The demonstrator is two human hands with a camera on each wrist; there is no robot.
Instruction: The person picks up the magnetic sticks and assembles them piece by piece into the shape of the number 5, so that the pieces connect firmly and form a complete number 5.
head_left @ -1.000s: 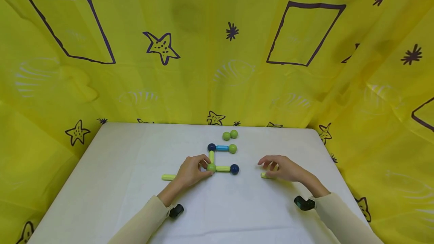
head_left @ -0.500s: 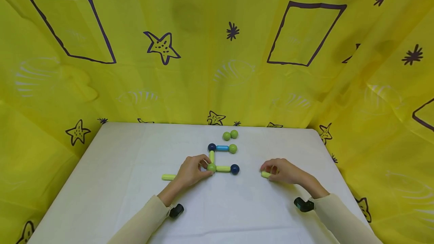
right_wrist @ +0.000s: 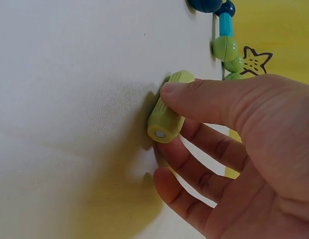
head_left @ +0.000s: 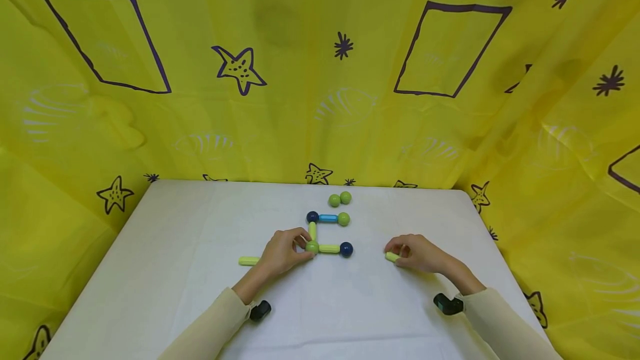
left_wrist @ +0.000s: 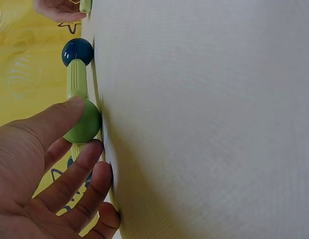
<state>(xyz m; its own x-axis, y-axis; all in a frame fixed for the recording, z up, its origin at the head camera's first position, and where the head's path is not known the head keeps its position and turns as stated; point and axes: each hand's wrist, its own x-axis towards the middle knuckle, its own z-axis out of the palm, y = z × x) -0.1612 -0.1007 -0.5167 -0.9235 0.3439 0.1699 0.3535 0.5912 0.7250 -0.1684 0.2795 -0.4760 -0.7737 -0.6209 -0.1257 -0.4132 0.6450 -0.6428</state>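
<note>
My left hand [head_left: 285, 251] pinches a green ball [left_wrist: 85, 123] at the corner of a C-shaped build lying on the table. From that ball one yellow-green rod [head_left: 329, 249] runs right to a dark blue ball [head_left: 346, 249]. Another yellow-green rod [head_left: 312, 231] runs back to a second dark blue ball [head_left: 312, 216], where a blue rod [head_left: 328, 218] leads to a green ball [head_left: 343, 219]. To the right, my right hand [head_left: 420, 253] pinches a loose yellow-green magnetic rod [right_wrist: 166, 114] between thumb and fingers; a metal disc shows in its end.
Two loose green balls [head_left: 334, 200] sit behind the build. A yellow-green rod [head_left: 248, 260] lies left of my left hand, partly behind it. Yellow patterned curtains [head_left: 280, 126] hang around the white table [head_left: 165, 238].
My right hand has come down and its fingers have closed on the loose rod, which has barely moved. The left hand and the build stay put.
</note>
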